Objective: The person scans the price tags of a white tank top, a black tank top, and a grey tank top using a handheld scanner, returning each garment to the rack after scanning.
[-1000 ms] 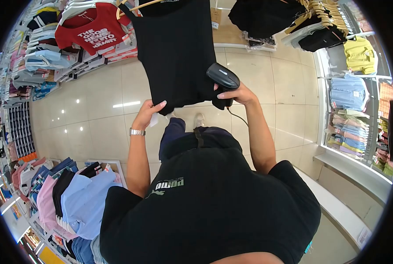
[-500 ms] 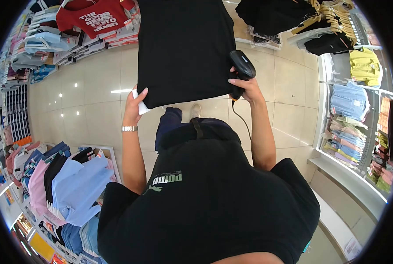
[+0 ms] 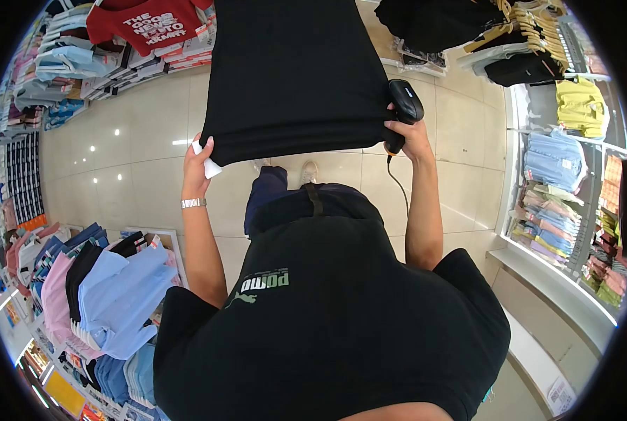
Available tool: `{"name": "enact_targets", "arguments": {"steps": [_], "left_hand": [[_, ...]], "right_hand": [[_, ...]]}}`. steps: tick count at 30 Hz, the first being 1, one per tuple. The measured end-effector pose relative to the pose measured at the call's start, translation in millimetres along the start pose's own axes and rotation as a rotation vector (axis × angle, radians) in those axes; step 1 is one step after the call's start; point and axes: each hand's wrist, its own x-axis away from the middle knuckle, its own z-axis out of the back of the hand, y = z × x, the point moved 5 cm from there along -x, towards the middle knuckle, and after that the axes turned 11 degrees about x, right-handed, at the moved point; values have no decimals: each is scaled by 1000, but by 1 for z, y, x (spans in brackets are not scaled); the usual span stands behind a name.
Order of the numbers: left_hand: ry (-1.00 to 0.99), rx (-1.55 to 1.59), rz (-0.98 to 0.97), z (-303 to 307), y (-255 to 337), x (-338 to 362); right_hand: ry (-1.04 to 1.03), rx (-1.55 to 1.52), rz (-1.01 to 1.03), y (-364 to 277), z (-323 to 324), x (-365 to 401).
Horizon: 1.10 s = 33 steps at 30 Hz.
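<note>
A black garment [image 3: 296, 77] is stretched between my two hands, its hem towards me and its far end running out of the top of the view. At its left lower corner my left hand [image 3: 197, 168] is closed, with the thumb pressed on the cloth. A small white piece [image 3: 211, 167], perhaps a label or paper, sticks out of that same grip. My right hand [image 3: 416, 140] is wrapped round a black corded handheld barcode scanner [image 3: 406, 102], its fingers also pinching the garment's right edge. Horizontal folds cross the cloth just above the hem.
Folded shirts, a blue one [image 3: 124, 295] uppermost, fill a display at lower left. A red printed T-shirt [image 3: 145, 24] lies over stacked packs at upper left. Clothes on wooden hangers [image 3: 535, 31] hang at upper right. Shelves with a yellow shirt [image 3: 580, 109] line the right.
My hands have moved apart, the left one leftward and the right one rightward with the scanner. The garment is now pulled wider, and folds have formed near its hem.
</note>
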Motion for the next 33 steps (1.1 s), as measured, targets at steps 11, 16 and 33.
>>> {"name": "enact_targets", "arguments": {"steps": [11,16,33], "left_hand": [[-75,27,82,-50,-12,7],[-114,422,51,-79,-28,-4],[-101,-44,78,-136,-41,-19]], "right_hand": [[-42,142,-29,-8,-25,-3],[-53,258,-18,-10,-51,-6],[-108,433,20,-9,-89,-16]]}}
